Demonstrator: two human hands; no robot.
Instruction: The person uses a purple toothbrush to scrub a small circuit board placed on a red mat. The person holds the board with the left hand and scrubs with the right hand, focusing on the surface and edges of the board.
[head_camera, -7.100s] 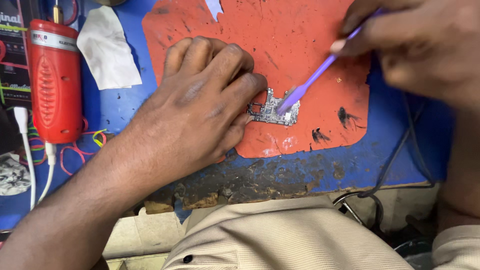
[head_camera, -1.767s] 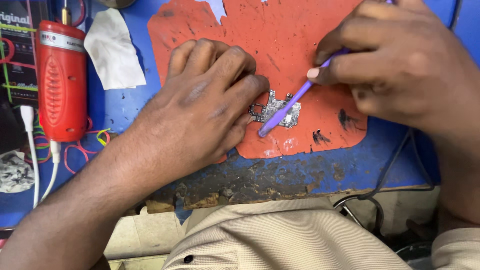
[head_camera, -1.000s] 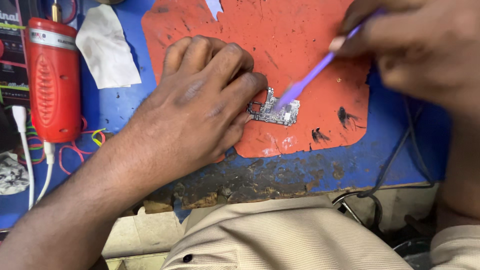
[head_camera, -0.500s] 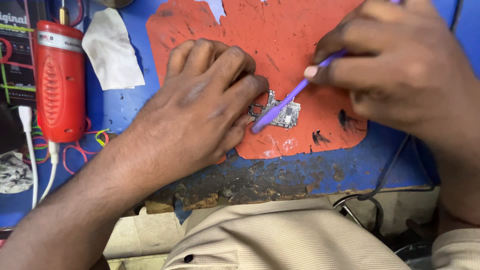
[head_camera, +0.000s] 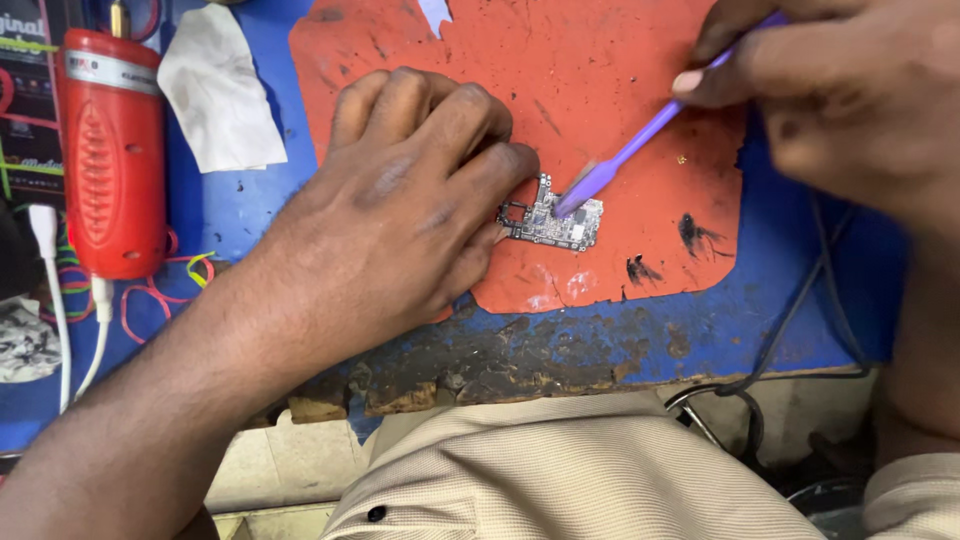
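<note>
Left hand (head_camera: 400, 210) pins a small silvery circuit board (head_camera: 548, 215) flat on the orange mat (head_camera: 600, 90), while the right hand (head_camera: 850, 90), at two o'clock, grips a purple brush (head_camera: 640, 140) touching it. Beneath lies a worn blue bench (head_camera: 560, 345); a red tool (head_camera: 112, 150) rests at nine o'clock.

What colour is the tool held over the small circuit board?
Purple tool, seen in the head view.

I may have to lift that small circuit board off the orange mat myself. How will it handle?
The circuit board looks thin, flat and small, so probably light and stiff. The left hand pins its edge while the right hand works a purple tool on it, so it likely slides if pushed. Exposed components suggest fragility.
</note>
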